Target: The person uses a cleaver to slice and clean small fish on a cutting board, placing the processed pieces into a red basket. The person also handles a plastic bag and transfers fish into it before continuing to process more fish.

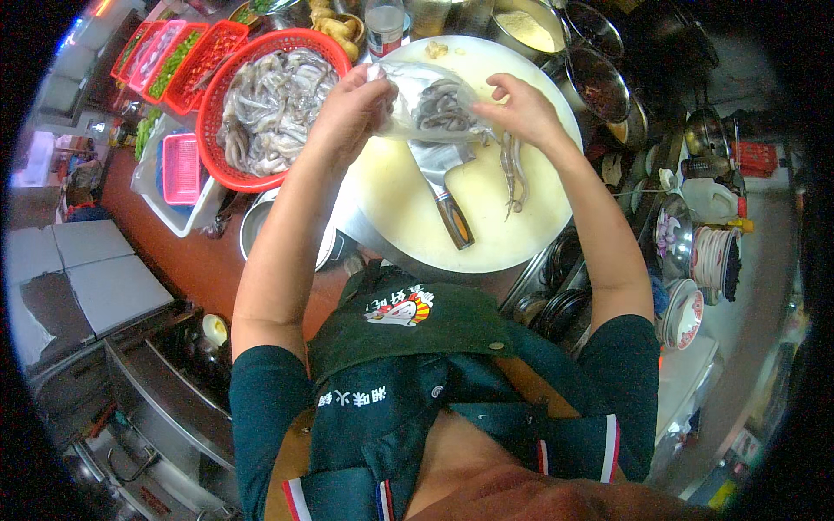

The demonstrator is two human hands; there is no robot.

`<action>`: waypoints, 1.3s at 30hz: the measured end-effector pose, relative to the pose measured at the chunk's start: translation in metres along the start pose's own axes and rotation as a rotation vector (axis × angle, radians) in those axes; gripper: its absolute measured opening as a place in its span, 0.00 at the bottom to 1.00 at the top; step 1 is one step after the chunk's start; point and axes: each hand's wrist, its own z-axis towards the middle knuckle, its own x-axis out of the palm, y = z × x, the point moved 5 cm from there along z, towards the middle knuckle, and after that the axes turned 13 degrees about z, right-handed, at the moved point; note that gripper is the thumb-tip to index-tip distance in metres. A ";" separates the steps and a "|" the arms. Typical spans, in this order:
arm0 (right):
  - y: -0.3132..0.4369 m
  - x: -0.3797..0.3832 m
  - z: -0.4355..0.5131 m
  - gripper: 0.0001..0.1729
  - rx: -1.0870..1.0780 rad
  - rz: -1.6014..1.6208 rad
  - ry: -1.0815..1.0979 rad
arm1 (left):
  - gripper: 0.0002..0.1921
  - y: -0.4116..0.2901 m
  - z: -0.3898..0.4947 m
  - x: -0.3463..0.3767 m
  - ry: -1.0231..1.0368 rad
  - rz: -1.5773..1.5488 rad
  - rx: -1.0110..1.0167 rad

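Note:
My left hand [357,107] grips the gathered side of a clear plastic bag [423,71] that holds grey squid pieces [446,107]. At the bag's other side is my right hand [518,107], thumb and fingers apart; whether it pinches the plastic cannot be told. Below it, squid tentacles [513,172] lie on the round white cutting board [404,228]. A cleaver [453,218] with a dark wooden handle rests on the board, its blade partly under the bag. Left of the board, a red plastic colander [208,146] is heaped with raw squid [277,111].
Red and pink baskets [195,71] of chopped vegetables stand at the upper left. A white tub [179,225] holds a pink basket [181,169]. A metal pot [251,228] sits under the colander. Ginger [335,29], a jar [384,29] and a bowl of pale granules [531,29] line the board's far side.

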 end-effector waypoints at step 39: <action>-0.043 0.015 -0.010 0.07 -0.553 -0.554 0.298 | 0.14 -0.053 0.007 -0.076 -0.096 0.462 -0.092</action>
